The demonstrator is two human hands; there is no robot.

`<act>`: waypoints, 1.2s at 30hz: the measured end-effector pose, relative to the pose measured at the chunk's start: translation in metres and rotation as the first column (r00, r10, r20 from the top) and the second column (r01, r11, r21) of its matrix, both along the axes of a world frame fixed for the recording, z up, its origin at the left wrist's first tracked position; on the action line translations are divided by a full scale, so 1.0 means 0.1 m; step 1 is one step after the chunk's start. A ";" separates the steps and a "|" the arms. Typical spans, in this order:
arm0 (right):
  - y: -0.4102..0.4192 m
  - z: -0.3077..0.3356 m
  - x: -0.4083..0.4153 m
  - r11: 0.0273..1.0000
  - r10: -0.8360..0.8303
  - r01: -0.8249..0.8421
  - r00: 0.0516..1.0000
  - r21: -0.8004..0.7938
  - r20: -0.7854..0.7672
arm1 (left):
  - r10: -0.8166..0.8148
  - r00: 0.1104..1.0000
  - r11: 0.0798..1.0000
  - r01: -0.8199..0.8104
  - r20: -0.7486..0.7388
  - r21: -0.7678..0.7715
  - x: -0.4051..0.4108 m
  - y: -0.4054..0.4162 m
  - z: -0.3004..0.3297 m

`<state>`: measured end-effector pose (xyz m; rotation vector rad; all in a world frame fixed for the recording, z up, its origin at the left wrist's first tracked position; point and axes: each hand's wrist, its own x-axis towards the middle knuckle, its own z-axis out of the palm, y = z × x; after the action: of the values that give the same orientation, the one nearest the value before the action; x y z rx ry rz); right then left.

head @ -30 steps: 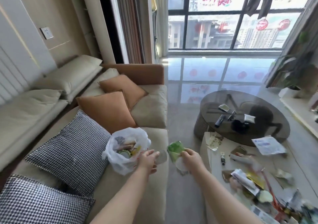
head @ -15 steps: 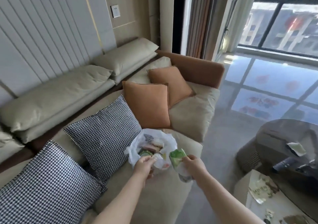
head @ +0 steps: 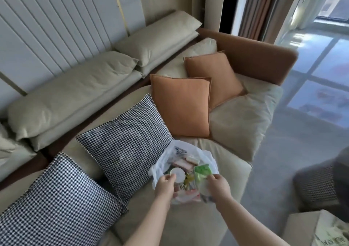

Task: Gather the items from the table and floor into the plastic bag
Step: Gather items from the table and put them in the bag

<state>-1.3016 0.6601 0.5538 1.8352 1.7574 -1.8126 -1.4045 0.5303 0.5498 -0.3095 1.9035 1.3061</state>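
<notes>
Bag: white plastic bag (head: 211,157) on sofa seat (head: 188,225), mouth open upward, partly filled with wrappers.
Left hand (head: 164,186): closed on round white lid (head: 178,173), held at near-left rim of bag mouth.
Right hand (head: 217,184): clamped on green packet (head: 202,172) plus a pale piece beneath, identity unclear.
Key relation: packet directly over the mouth's right half, long axis pointing away from the wrist; right hand nearer.
Judged next: release straight down, no reach needed.
Neighbours: houndstooth cushion (head: 124,141) touching bag's left side.
</notes>
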 end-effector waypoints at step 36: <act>-0.05 -0.28 0.00 0.988 -0.125 0.108 0.980 0.112 0.153 | -0.752 0.649 0.653 0.710 -0.116 -0.265 -0.33 0.60 -0.49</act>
<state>-1.3015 0.6554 0.5257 2.0988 1.7514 -1.5852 -1.4374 0.5900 0.5011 0.5160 2.0084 0.5988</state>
